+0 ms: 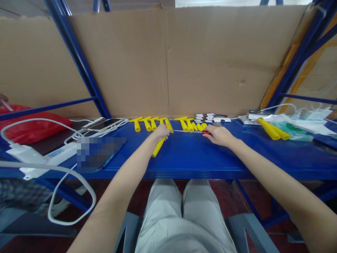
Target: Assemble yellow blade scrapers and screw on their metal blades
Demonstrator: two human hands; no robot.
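Note:
My left hand (161,131) is closed around a yellow T-shaped scraper (158,147), its round handle pointing down toward the table's front edge. In my right hand (219,135) is a screwdriver (206,133) with a red handle. Its thin metal shaft lies level and reaches left to the scraper's head, where the tip meets or nearly meets it; I cannot tell which. Behind my left hand stands a row of similar yellow scrapers (137,124). More yellow scrapers (188,123) lie between my hands, beside a stack of black-and-white packets (210,118).
A blue table (184,151) is backed by a cardboard wall (168,63). To the left are a phone (105,124), a dark tablet-like slab (105,153), a power strip (52,161) with cables and a red bag (34,123). Two yellow pieces (273,130) and plastic wrappers lie right.

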